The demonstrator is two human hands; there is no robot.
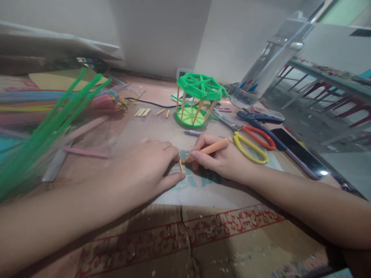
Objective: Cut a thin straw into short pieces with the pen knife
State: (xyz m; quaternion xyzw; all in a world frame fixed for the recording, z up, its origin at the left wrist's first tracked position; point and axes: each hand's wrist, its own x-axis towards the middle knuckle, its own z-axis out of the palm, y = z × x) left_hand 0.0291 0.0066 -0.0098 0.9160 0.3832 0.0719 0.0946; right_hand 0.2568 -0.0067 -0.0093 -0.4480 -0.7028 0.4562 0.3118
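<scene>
Between thumb and fingertips, my left hand (158, 164) pinches a short orange stick (181, 166) just above the white sheet (199, 193). My right hand (216, 156) grips an orange marker (216, 146), its tip touching or very close to the stick. Beyond my hands stands a small round frame (199, 87) with green fuzzy rings at top and base, joined by orange sticks. Several pale short sticks (142, 112) lie left of it, beside two orange pieces (167, 113). A purple pen (193, 133) rests in front of the frame.
Scissors with red and yellow handles (251, 148), blue pliers (261, 117) and a phone (301, 152) lie to the right. A tall clear bottle (266, 65) stands behind them. Green pipe cleaners (58, 131) and a multicoloured bundle (95, 102) occupy the left. Cardboard (162, 231) covers the near edge.
</scene>
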